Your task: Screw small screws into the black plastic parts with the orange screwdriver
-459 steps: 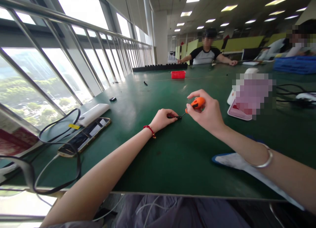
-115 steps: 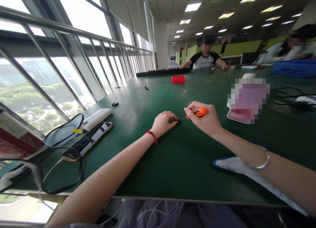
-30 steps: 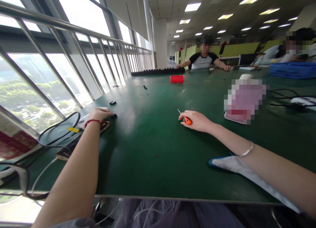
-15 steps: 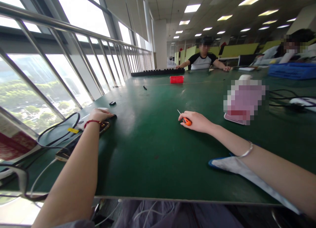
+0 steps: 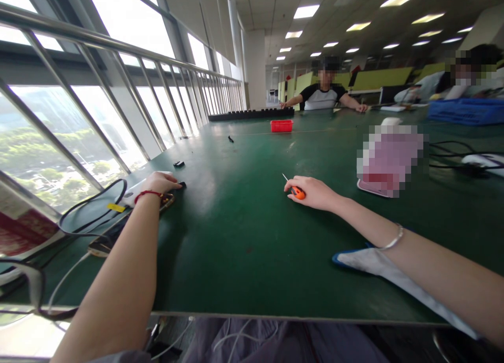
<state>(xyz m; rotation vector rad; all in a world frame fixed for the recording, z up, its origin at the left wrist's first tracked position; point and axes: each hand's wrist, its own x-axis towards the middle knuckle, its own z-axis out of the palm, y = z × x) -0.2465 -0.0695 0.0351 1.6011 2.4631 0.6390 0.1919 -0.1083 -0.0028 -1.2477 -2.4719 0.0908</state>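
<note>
My right hand rests on the green table, closed around a screwdriver with an orange and black handle. Its thin shaft points away to the upper left. Over at the left edge, my left hand has its fingertips on a small black piece, whose shape is too small to make out. Just beyond that hand lies another small black part. A phone-like thing with a gold rim shows partly under my left wrist.
Cables and a metal railing line the left side. Farther off are a red box, a black keyboard-like strip and a blue crate. A blurred pink object lies right. A person sits opposite.
The black piece at my left fingertips has shifted slightly and looks turned. My right hand and the screwdriver stay almost where they were.
</note>
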